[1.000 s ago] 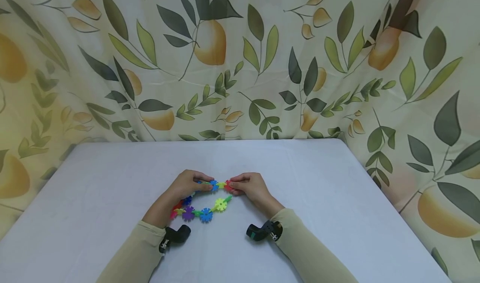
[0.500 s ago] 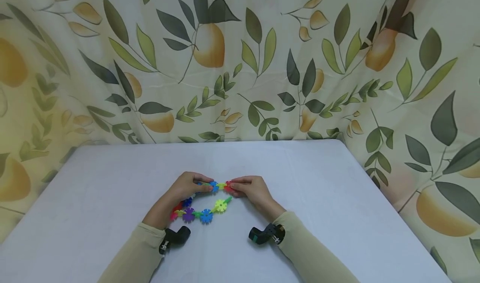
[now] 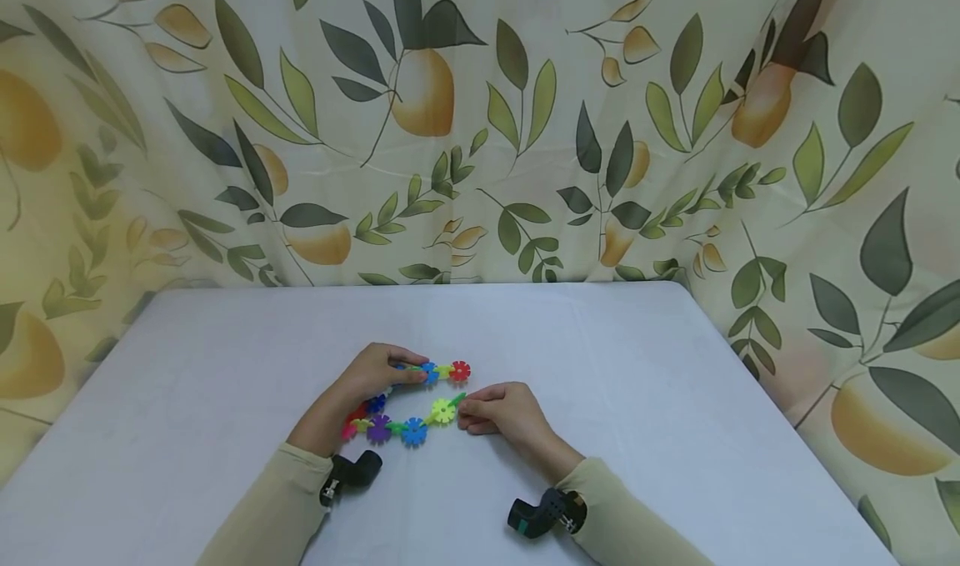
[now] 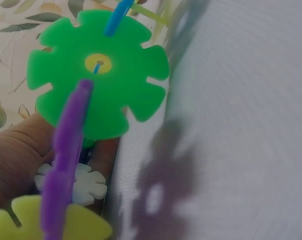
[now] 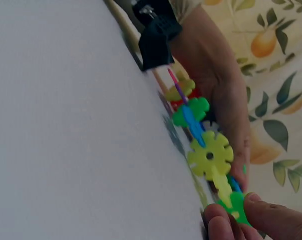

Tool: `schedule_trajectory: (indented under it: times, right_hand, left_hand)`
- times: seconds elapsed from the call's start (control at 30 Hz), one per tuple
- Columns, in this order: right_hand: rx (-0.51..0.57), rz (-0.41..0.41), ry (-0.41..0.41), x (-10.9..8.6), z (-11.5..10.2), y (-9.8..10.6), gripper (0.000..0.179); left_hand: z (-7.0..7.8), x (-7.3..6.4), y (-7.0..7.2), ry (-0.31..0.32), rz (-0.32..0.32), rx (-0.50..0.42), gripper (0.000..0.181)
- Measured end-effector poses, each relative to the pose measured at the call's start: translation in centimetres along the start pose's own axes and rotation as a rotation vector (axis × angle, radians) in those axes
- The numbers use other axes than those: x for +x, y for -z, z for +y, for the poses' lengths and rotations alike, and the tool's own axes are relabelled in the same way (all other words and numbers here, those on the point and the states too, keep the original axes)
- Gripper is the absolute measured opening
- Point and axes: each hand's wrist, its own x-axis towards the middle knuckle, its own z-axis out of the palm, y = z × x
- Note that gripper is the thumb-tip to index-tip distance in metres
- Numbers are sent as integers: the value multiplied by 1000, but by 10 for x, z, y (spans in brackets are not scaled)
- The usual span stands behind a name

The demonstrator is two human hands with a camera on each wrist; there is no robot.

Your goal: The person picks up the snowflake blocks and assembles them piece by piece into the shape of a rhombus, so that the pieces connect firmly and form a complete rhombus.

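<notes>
A curved chain of colourful interlocking snowflake discs point(image 3: 414, 431) bends into an open ring on the table. My left hand point(image 3: 377, 369) grips its far side, beside a blue disc point(image 3: 430, 373). A red disc point(image 3: 460, 371) forms the far end, with no hand on it. At the near end, my right hand point(image 3: 510, 416) pinches a green disc point(image 5: 234, 204) between thumb and fingers, just past a yellow disc point(image 5: 210, 155). Close up in the left wrist view stand another green disc point(image 4: 135, 85) and an edge-on purple disc point(image 4: 65, 150); the left fingers are partly hidden behind them.
A white-covered table point(image 3: 637, 366) lies beneath the hands. Behind it hangs a curtain point(image 3: 525, 199) printed with leaves and fruit. Black wrist cameras are strapped at the left sleeve point(image 3: 262, 508) and the right sleeve point(image 3: 630, 508).
My right hand has let go of the red end disc, moved toward me, and taken the green disc at the near end. The left hand keeps its place on the chain.
</notes>
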Motion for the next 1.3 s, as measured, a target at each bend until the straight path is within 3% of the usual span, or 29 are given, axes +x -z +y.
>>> schedule_trajectory:
  times: [0.5, 0.8, 1.0, 1.13, 1.3]
  right_hand:
    - [-7, 23, 13, 1, -2, -17, 21]
    - [19, 23, -16, 1, -2, -11, 21]
    - [35, 54, -21, 6, -3, -4, 23]
    - [66, 74, -20, 9, -3, 1, 23]
    - [82, 76, -31, 12, -4, 6, 21]
  left_hand:
    - [1, 0, 1, 0, 3, 21, 30]
    - [4, -2, 0, 10, 9, 19, 31]
    - [4, -5, 2, 6, -18, -71, 33]
    - [5, -5, 3, -25, -19, -34, 36]
    - [5, -4, 1, -18, 12, 1, 37]
